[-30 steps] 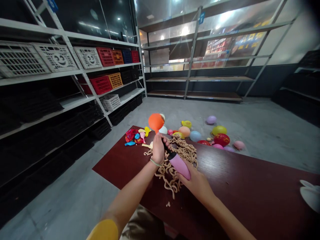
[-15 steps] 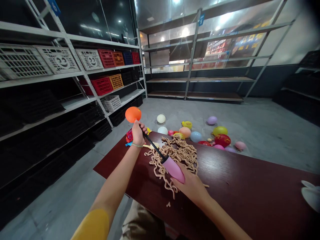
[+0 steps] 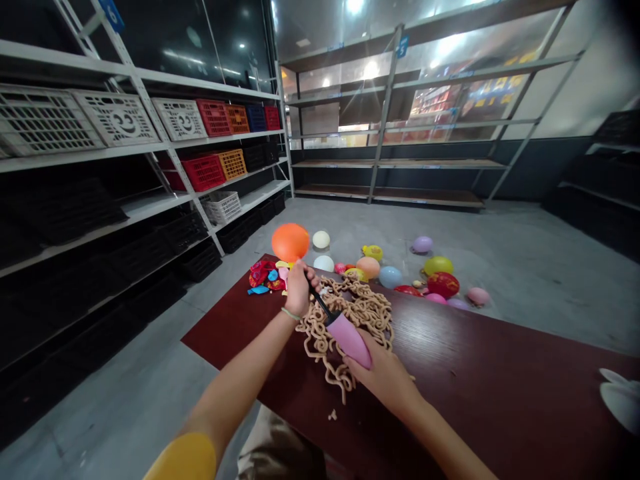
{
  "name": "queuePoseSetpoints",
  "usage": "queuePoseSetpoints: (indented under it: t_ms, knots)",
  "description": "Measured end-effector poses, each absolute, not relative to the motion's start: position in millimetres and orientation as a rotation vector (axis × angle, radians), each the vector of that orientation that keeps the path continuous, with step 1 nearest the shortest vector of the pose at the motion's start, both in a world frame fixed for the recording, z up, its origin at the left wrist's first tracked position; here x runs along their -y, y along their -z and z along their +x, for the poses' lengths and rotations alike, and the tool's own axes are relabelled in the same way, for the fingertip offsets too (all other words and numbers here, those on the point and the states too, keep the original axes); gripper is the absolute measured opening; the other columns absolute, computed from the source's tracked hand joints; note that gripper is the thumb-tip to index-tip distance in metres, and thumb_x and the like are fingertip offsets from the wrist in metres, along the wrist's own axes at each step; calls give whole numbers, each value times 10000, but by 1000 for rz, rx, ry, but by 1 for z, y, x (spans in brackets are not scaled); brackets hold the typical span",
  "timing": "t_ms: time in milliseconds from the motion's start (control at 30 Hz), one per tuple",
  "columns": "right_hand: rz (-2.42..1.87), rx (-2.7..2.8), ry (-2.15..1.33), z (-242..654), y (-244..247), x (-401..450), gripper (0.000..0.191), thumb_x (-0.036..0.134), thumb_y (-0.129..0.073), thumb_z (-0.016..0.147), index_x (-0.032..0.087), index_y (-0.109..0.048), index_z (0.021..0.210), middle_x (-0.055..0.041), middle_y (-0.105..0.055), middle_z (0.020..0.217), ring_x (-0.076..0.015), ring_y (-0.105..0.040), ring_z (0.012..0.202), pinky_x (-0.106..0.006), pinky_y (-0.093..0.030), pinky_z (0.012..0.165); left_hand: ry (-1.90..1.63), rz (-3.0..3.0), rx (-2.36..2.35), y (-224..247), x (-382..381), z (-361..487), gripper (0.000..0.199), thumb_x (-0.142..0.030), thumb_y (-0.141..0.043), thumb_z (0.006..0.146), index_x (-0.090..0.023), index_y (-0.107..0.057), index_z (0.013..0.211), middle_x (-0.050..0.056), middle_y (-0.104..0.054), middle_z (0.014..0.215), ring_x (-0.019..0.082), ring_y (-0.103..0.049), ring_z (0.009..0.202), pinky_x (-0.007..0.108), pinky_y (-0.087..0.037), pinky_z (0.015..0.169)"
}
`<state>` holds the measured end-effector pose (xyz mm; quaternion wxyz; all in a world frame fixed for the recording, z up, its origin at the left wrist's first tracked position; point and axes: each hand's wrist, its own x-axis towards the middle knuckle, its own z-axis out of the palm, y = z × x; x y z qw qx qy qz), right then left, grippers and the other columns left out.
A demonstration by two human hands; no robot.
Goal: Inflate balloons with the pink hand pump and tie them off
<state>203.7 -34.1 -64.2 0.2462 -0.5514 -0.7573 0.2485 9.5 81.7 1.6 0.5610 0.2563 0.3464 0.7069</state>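
An orange balloon (image 3: 291,242), partly inflated, rises above my left hand (image 3: 300,289). That hand is closed around the balloon's neck and the front end of a hand balloon pump (image 3: 350,339); the nozzle is hidden in the fingers. My right hand (image 3: 383,370) grips the pump's pink body, and a black rod runs from it up to my left hand. Under the pump lies a tangled heap of tan, wavy long balloons (image 3: 363,308), uninflated. Left of my left hand sits a small pile of flat coloured balloons (image 3: 263,273).
The dark red table (image 3: 450,387) reaches to the right, where a white object (image 3: 620,397) lies at its edge. Inflated balloons (image 3: 443,285) are scattered on the floor beyond. Shelves with crates (image 3: 205,172) stand left; a metal rack (image 3: 385,113) stands behind.
My left hand has moved right and down towards the right hand, shortening the visible black rod. The orange balloon has grown larger, and the pile of flat balloons shows more fully.
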Motion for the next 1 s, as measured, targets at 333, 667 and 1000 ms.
queuePoseSetpoints:
  t_ms: [333,667,1000]
  knots:
    - [-1560,2021,-890,200,61,35,590,379,-577,848,210,-474,1404,-128,-666,1267,-339,-640,1146,-454,-479,947,-1767,481,-777,-6,-103,-12,243,-372,-502,931,-214,-395,780,-78,-343,581,60,-335,393,167,-260,363]
    - [-1504,1840,-1052,204,67,30,549,428,-549,859,177,-513,1346,-104,-698,1145,-275,-674,1009,-398,-499,889,-1508,476,-624,44,-75,54,308,-432,-589,870,-209,-401,772,-76,-357,582,57,-336,408,168,-276,376]
    - [-1495,2094,-810,204,56,47,731,249,-551,817,261,-332,1514,-98,-591,1393,-279,-626,1193,-399,-493,981,-1660,438,-604,32,-74,18,263,-389,-581,893,-214,-409,797,-83,-328,583,57,-324,399,181,-259,361]
